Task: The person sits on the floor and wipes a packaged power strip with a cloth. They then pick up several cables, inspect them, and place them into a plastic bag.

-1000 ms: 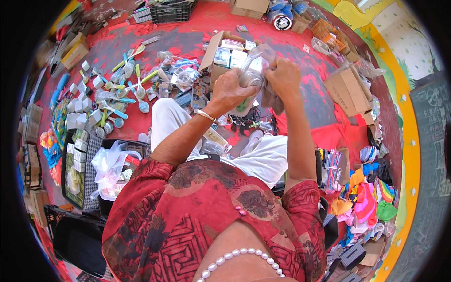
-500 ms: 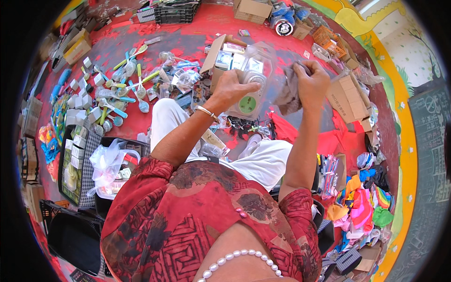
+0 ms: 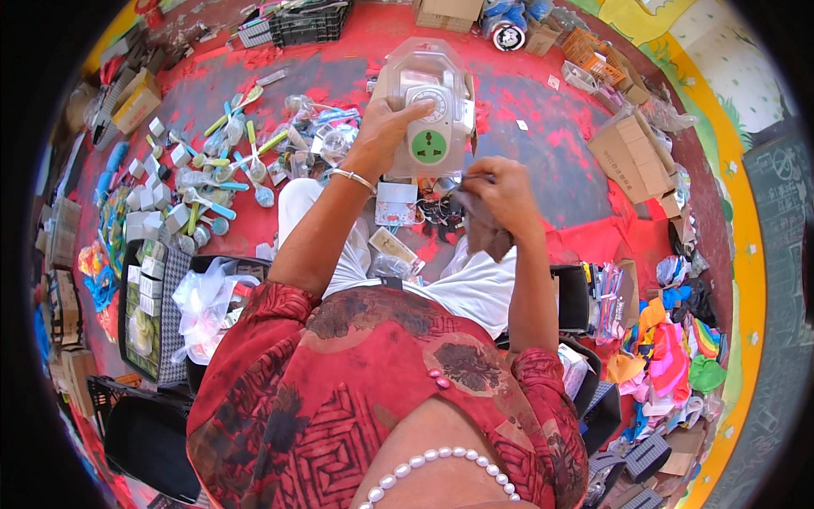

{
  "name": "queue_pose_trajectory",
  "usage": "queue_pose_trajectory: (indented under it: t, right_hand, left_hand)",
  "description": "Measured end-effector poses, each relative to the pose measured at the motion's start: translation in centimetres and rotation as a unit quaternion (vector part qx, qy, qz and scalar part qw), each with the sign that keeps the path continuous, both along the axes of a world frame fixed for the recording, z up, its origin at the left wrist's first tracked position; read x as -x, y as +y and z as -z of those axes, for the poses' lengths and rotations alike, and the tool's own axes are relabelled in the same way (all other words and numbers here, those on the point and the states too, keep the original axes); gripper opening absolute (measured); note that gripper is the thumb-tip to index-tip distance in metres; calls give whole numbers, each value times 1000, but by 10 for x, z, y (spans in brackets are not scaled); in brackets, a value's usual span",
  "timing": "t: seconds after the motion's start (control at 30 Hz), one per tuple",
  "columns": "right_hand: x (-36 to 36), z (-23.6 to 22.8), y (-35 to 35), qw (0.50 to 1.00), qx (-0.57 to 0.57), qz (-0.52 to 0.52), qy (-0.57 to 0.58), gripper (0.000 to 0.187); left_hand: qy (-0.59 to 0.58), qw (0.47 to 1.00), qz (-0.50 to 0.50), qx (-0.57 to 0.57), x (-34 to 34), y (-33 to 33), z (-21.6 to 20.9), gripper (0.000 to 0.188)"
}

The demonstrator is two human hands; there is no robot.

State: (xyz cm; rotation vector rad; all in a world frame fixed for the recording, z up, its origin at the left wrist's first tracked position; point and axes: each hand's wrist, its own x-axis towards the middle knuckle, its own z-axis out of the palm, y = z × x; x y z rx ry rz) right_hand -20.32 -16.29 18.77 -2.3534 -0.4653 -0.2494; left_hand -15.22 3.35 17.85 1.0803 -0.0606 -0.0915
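My left hand (image 3: 386,134) grips a timer socket in a clear plastic blister pack (image 3: 439,124), thumb across its front. The pack stands upright before me, with a round white dial above a green socket face. My right hand (image 3: 506,193) is closed on a greyish-brown cloth (image 3: 485,227) that hangs down just below and right of the pack. Partly behind the pack is an open cardboard box, mostly hidden. Below it, between my knees, lies a small white box (image 3: 396,204) beside dark tangled cords (image 3: 439,214).
Brushes with coloured handles (image 3: 229,161) and small white boxes lie scattered at left. Black bins, one with a plastic bag (image 3: 203,297), stand by my left side. At right are a cardboard box (image 3: 632,157), an orange basket (image 3: 593,61) and colourful fabric (image 3: 666,360).
The pack has moved left and up, and now faces me more squarely. My right hand has come down and inward with the cloth, nearer the pack's lower edge.
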Motion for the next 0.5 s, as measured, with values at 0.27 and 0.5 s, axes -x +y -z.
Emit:
queue_pose_trajectory:
  t: [0.27,0.5]
  right_hand:
    - [-19,-50,6,967,-88,93,-218,14]
    - [-1,-21,23,991,39,68,-104,13]
  left_hand:
    - [-17,997,64,-26,7,-19,2,28]
    - [-53,998,23,37,4,-13,8,24]
